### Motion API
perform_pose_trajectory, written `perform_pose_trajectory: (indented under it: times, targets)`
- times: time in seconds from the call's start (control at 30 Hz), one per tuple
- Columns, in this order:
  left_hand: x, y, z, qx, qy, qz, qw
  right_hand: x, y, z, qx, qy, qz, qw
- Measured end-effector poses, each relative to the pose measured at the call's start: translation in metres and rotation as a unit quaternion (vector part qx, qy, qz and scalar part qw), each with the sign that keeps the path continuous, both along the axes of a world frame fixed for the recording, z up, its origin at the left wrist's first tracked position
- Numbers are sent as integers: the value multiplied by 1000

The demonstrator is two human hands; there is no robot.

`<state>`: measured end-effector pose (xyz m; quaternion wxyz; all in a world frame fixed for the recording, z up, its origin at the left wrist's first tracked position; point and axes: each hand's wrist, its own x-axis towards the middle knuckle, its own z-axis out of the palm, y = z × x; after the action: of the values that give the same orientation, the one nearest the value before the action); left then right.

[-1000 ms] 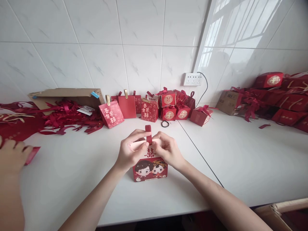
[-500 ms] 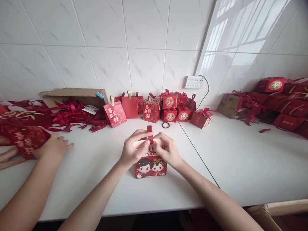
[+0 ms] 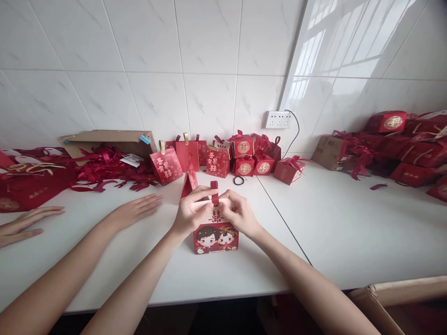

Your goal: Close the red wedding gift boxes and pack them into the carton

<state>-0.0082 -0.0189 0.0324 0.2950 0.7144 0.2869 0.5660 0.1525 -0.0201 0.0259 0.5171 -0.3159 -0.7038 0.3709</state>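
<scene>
A red gift box (image 3: 216,239) with two cartoon figures on its front stands upright near the table's front edge. My left hand (image 3: 190,211) pinches the left side of its pale top edge, and my right hand (image 3: 239,211) pinches the right side. Between my hands a dark red strap loop (image 3: 214,191) sticks up from the top. The fingertips meet close to the base of the loop. Just behind my left hand stands another red box (image 3: 189,182), partly hidden.
Another person's hands (image 3: 138,210) rest on the white table (image 3: 352,232) at left. Red boxes (image 3: 243,146) line the wall below a power strip (image 3: 278,119). Ribbons (image 3: 104,167) spill from a cardboard box (image 3: 111,136). More red boxes (image 3: 414,153) are piled at right.
The other person's red box has moved from the left to behind my left hand, and that person's hand is now off it. The view has shifted slightly. My hands keep their hold.
</scene>
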Motion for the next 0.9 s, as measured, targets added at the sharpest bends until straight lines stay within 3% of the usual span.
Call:
perform_pose_trajectory:
  times: [0.17,0.23,0.33,0.47,0.6,0.73,0.8,0.9]
  targets:
    - [-4,7,-5,-29,-27,-3,999,6,8,1,-6,19,8,1000]
    - [-7,14,-10,-46,-79,-32,995,13,18,1,1,105,-46,993]
    - [-6,22,-17,-56,-84,-30,994,27,37,1,-31,293,-102,950]
    - [6,18,-23,-49,23,10,998,39,53,0,-85,405,-43,909]
    - [13,8,-25,98,60,107,988,37,52,0,-106,444,30,889]
    - [8,7,-26,224,89,129,962,35,46,4,-131,434,72,889]
    - [5,10,-28,241,86,129,958,36,43,6,-139,428,85,889]
    - [7,13,-34,205,57,129,968,38,42,7,-143,412,106,894]
